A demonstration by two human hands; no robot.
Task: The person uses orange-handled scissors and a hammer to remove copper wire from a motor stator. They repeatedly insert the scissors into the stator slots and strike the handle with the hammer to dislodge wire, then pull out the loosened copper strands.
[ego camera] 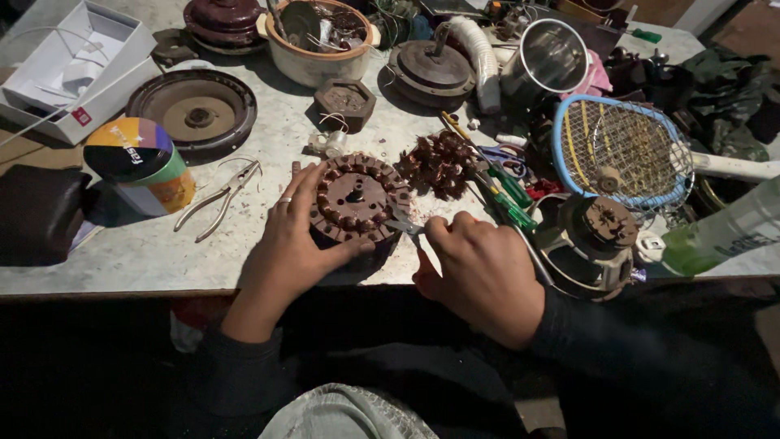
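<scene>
1. Head view: the left hand point(286, 244) lies spread over the near-left side of a round motor stator point(355, 201) with copper windings, thumb wrapped along its front edge, fingers pressed on its rim.
2. The right hand point(479, 272), just right of the stator, is curled shut around a thin metal tool point(404, 228) whose tip touches the stator's right edge.
3. Left of the left hand lie pliers point(218, 198) and a colourful can point(142, 162).
4. Beyond the right hand sits a heap of copper wire point(439, 162); further right, green-handled screwdrivers point(510, 203) and a blue racket point(621, 150).
</scene>
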